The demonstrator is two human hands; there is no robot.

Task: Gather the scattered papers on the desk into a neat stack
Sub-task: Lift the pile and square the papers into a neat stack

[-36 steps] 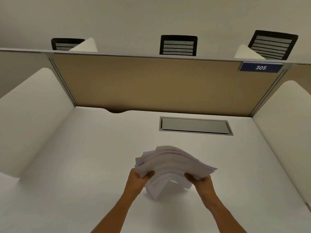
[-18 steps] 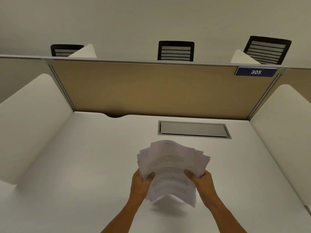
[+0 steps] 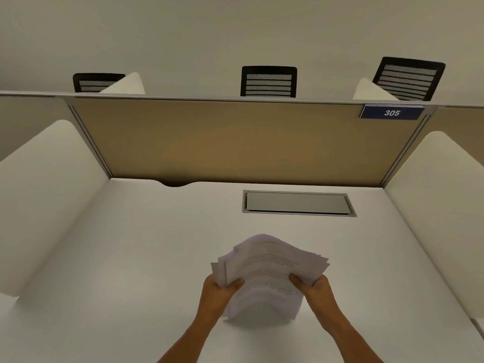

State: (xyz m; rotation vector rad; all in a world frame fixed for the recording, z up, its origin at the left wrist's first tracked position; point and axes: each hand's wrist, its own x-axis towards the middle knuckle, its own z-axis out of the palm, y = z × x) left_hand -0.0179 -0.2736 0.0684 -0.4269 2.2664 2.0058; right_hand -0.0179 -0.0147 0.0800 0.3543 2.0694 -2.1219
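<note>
A bundle of white printed papers [image 3: 269, 268] is held above the white desk [image 3: 131, 258], near its front middle. The sheets are uneven, fanned at the top and left edges, and their lower end curves down toward the desk. My left hand [image 3: 217, 292] grips the bundle's left side, thumb on top. My right hand [image 3: 314, 286] grips the right side the same way. No loose sheet lies elsewhere on the desk.
A grey cable hatch [image 3: 298, 203] is set into the desk behind the papers. A tan partition [image 3: 235, 142] closes the back, with a blue "305" sign [image 3: 391, 112]. White side panels [image 3: 47, 192] flank the desk. Black chair backs [image 3: 268, 81] show beyond.
The bundle has tilted back down and flattened after being raised upright; both hands keep their grip. The view has dropped slightly.
</note>
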